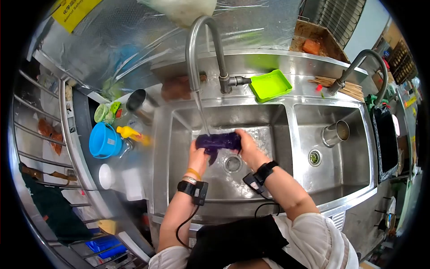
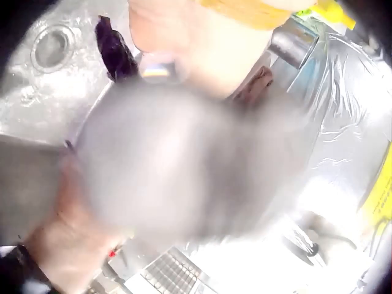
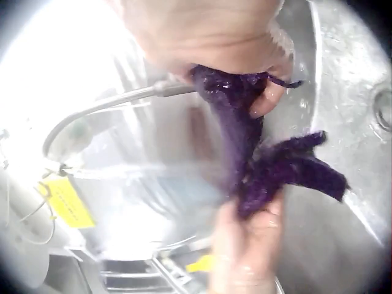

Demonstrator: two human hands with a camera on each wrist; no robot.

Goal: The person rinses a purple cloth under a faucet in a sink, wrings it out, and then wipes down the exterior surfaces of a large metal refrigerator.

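A wet dark purple cloth (image 1: 224,141) is stretched between both hands over the left sink basin (image 1: 268,175). My left hand (image 1: 197,158) grips its left end, and a loose flap hangs down beside those fingers. At the other end, my right hand (image 1: 251,150) holds the bunched cloth, fingers curled round it in the right wrist view. Water from the tall curved tap (image 1: 192,58) runs down onto the cloth near the left hand. Blur covers much of the left wrist view, where only a dark purple tail (image 2: 116,52) of the cloth shows clearly.
A metal cup (image 1: 335,133) lies in the right basin, near its drain. Behind the sink sit a green tray (image 1: 271,86) and a bundle of wooden sticks (image 1: 349,91). To the left stand a blue bucket (image 1: 105,141), a yellow bottle (image 1: 127,132) and a metal container (image 1: 139,104).
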